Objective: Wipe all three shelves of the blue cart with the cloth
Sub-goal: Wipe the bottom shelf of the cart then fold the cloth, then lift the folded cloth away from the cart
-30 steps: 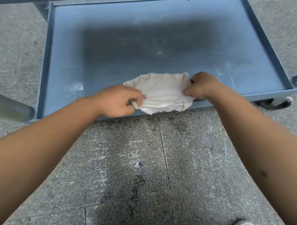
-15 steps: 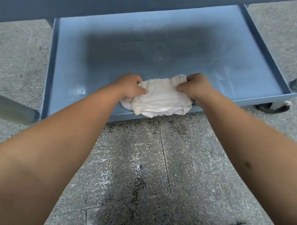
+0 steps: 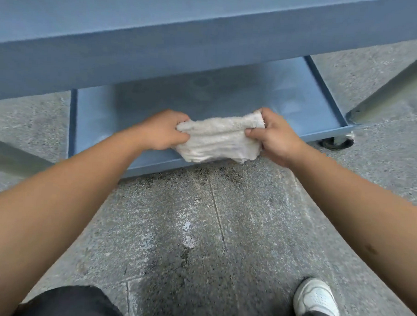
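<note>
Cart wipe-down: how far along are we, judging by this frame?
Done: cannot confirm; the bottom shelf shows smears, so it looks wiped at least partly. In hand: left hand and right hand both grip the cloth, bunched over that shelf's front edge, not wiping. Left: the shelf above shows only its outer side; its state is unknown.

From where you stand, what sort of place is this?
Probably a workshop, storeroom or outdoor service yard; I can't tell which. The floor is rough speckled stone paving, and a blue cart on a caster wheel stands there.
</note>
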